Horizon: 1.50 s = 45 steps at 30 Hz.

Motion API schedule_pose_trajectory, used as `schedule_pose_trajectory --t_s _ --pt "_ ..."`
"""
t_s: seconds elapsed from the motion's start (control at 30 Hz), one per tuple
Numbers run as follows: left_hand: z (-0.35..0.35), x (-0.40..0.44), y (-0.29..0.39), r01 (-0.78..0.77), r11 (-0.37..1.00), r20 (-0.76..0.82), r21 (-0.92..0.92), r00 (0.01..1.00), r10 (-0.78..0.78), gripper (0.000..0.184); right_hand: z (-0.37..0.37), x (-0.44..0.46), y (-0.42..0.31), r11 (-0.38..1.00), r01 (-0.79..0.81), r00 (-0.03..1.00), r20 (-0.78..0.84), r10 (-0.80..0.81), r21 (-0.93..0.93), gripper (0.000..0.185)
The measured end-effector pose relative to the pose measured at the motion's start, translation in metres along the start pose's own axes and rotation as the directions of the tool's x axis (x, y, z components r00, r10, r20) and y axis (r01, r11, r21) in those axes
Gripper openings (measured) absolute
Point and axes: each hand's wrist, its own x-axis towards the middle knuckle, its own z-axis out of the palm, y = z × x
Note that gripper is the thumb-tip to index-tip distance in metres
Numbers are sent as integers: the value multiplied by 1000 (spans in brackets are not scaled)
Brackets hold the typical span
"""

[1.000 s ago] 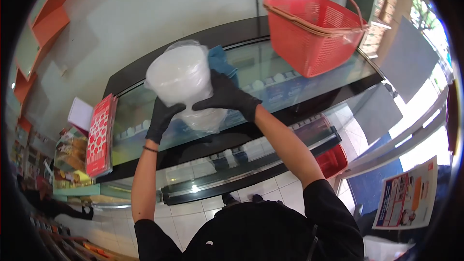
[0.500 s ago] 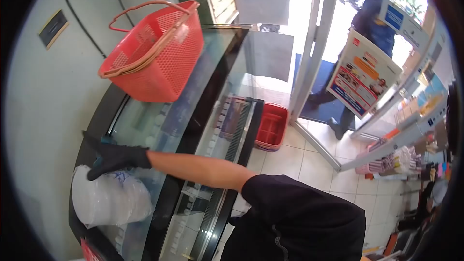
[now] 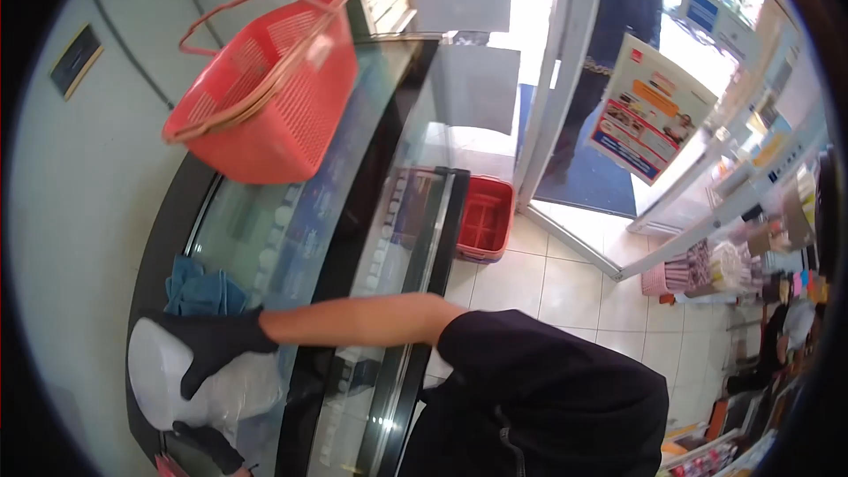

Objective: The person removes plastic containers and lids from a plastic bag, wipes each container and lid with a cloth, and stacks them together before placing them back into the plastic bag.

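A stack of white round tubs or bowls (image 3: 159,380) in clear plastic wrap lies on its side on the glass counter (image 3: 234,221). My right hand (image 3: 208,344), in a black glove, is closed over the top of the stack, its thumb spread down across the wrap. From below, my left hand (image 3: 210,446), gloved in black too, grips the stack's lower side; part of it is hidden by the frame's edge. Just beyond my right hand rests a crumpled blue cloth (image 3: 203,290).
A red plastic basket (image 3: 300,115) with handles stands on the counter's far end. Below the counter, a red bin (image 3: 484,219) sits on the tiled floor. A person in dark clothes (image 3: 623,13) stands by the glass door, which bears a poster (image 3: 654,110).
My right hand has come down over the stack, uncovering the blue cloth. My left hand has entered from below and taken hold. The person at the door has moved left.
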Motion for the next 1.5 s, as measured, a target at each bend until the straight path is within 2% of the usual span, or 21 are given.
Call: schedule_pose_trajectory --t_s 0.03,0.07,0.1,0.13,0.17,0.2,0.23,0.27,0.33,0.4,0.47,0.57,0.67,0.7,0.8,0.83,0.93,1.03,1.23,1.33,1.5 --pt "-1 -10 16 98 994 41 -57 995 -95 65 -3 2 2 996 -13 998 62 19 -91 130" --pt "-6 -18 35 207 971 88 -117 976 -198 70 -9 -3 -9 997 -63 996 64 65 -33 120" --pt "-9 -28 62 312 935 141 -168 946 -290 74 -17 0 -12 992 -106 981 159 115 -64 115" --pt "-9 -33 90 382 897 176 -224 921 -349 79 -15 2 1 993 -13 992 125 28 -116 111" --pt "-7 -34 118 419 860 200 -291 906 -374 84 -16 6 -6 995 9 986 166 8 -103 111" --pt "-4 -31 142 440 825 225 -354 897 -381 89 -18 11 -9 983 35 976 220 5 -179 114" --pt "-3 -26 166 443 798 246 -409 895 -371 94 -15 15 -16 979 -7 971 233 56 -205 115" --pt "0 -19 187 425 778 250 -463 904 -346 99 -15 21 -24 967 -48 964 242 111 -252 116" --pt "8 0 222 370 774 260 -513 927 -271 110 -19 30 -28 955 90 962 273 -10 -282 111" --pt "3 14 242 235 864 241 -445 961 -137 120 -33 39 -45 863 179 927 375 13 -472 113" --pt "0 30 249 122 873 223 -472 975 -16 125 -51 51 -80 725 -81 877 297 378 -684 114" --pt "-4 39 254 80 838 203 -540 979 37 126 -41 87 -125 761 128 870 441 223 -636 115" --pt "-6 43 257 117 811 280 -574 958 60 127 3 116 -135 789 242 734 638 231 -565 115" --pt "-8 46 257 70 811 282 -581 952 120 127 16 124 -134 694 360 680 684 262 -624 115" --pt "-3 44 254 61 824 265 -563 958 109 127 46 136 -117 463 464 641 647 413 -755 125" --pt "0 44 252 56 806 239 -589 965 107 123 57 142 -126 477 427 602 635 484 -768 124" --pt "-2 46 254 74 792 230 -605 970 85 125 56 155 -114 700 120 449 667 595 -704 121" --pt "1 49 257 -10 762 169 -648 973 156 121 50 150 -106 649 247 528 661 533 -720 112" --pt "12 43 251 -54 725 73 -687 987 143 114 52 145 -107 549 352 561 640 525 -758 107" --pt "15 43 254 -45 716 56 -696 991 117 114 53 147 -109 612 310 541 664 516 -727 108" --pt "17 46 252 -67 701 50 -710 988 145 112 44 153 -99 605 319 521 668 532 -730 107"
